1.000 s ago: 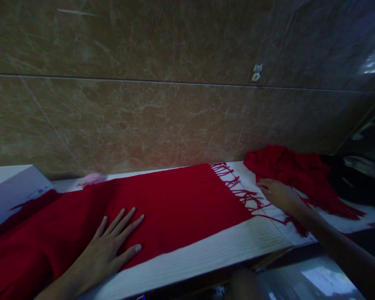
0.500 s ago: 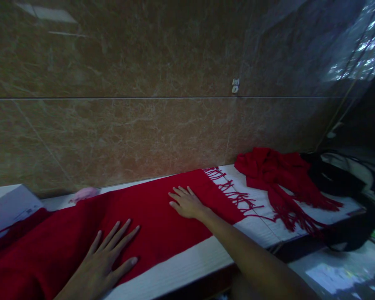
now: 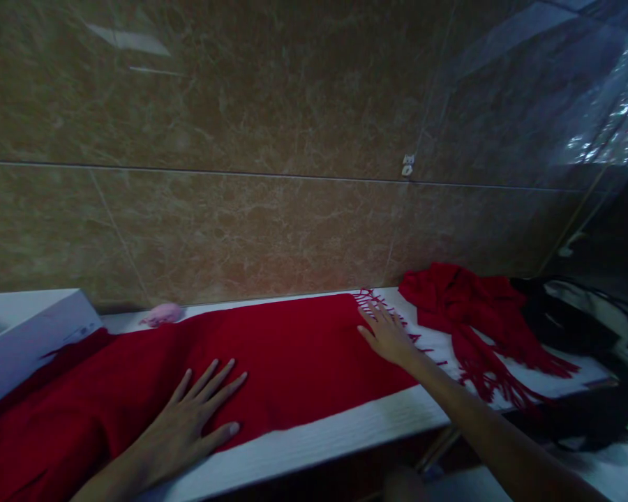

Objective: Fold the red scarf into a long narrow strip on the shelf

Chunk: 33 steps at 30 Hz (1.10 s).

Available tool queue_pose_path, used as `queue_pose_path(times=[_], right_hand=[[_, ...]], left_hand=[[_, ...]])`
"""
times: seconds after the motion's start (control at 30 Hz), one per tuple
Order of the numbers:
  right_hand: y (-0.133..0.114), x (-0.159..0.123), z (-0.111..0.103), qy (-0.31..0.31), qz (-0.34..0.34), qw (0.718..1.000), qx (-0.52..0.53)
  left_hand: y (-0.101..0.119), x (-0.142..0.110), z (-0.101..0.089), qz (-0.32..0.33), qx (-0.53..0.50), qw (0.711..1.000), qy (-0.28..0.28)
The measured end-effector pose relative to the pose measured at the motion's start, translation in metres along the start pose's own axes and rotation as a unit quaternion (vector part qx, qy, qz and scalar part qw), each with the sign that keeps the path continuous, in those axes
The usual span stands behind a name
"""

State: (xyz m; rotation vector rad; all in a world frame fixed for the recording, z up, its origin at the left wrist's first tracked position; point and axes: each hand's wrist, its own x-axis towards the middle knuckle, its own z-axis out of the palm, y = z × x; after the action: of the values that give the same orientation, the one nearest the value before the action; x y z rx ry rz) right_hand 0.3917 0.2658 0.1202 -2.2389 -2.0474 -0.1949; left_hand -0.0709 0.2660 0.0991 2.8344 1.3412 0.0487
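Observation:
A red scarf (image 3: 298, 355) lies spread along a narrow white table, flat in its middle and right part and bunched into folds at the left. My left hand (image 3: 196, 411) rests on it with the fingers spread, just right of the folds. At the scarf's right end, my right hand (image 3: 387, 335) lies open over the edge where the fringe begins, fingers pointing toward the wall. Part of the fringe is hidden under that hand. Neither hand grips anything.
A second red scarf (image 3: 463, 307) lies crumpled on the right, beside a black bag (image 3: 565, 317). At left stands a white box (image 3: 36, 341); a small pink object (image 3: 163, 314) sits behind the scarf. A tiled wall (image 3: 272, 237) borders the white table (image 3: 314, 446).
My right hand has slid to the right across the scarf, from its flat part to the fringed end. My left hand stays at about the same place on the cloth. The view has shifted slightly.

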Motion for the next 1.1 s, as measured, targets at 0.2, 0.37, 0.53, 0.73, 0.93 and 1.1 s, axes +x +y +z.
queue_pose_path(times=[0.2, 0.37, 0.53, 0.73, 0.93, 1.1], right_hand=[[-0.040, -0.023, 0.012, -0.048, -0.107, 0.990, 0.082], [-0.027, -0.048, 0.020, -0.049, -0.092, 0.990, 0.090], [-0.019, -0.068, 0.030, -0.046, -0.072, 0.993, 0.082], [-0.019, -0.018, 0.017, -0.029, -0.031, 0.996, 0.076], [-0.023, 0.026, 0.027, -0.076, -0.036, 0.994, 0.074], [0.000, 0.038, 0.035, -0.087, -0.041, 0.993, 0.065]], left_hand=[[0.008, -0.015, -0.019, 0.021, -0.015, 0.999, -0.038], [0.014, -0.032, -0.028, 0.041, -0.015, 0.998, -0.039], [0.007, -0.041, -0.027, 0.060, -0.031, 0.996, -0.050], [0.008, 0.003, -0.046, -0.092, -0.058, 0.994, 0.002], [0.012, 0.039, -0.029, -0.163, -0.050, 0.985, -0.027], [0.026, 0.041, -0.031, -0.154, -0.057, 0.984, -0.064]])
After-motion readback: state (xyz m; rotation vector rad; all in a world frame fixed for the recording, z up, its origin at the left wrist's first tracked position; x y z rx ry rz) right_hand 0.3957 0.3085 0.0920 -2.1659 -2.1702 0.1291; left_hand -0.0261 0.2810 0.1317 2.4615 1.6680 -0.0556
